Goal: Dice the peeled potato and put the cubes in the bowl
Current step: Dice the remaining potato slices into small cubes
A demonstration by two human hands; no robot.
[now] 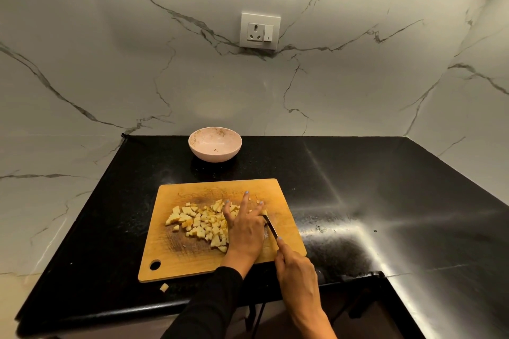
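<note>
While the spread left hand (243, 231) hides some potato cubes (199, 221), the right hand (296, 274) grips the knife (271, 226).

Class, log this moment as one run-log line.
left hand: flat on pale potato cubes | right hand: grips knife | wooden cutting board | pink bowl: no cubes
</note>
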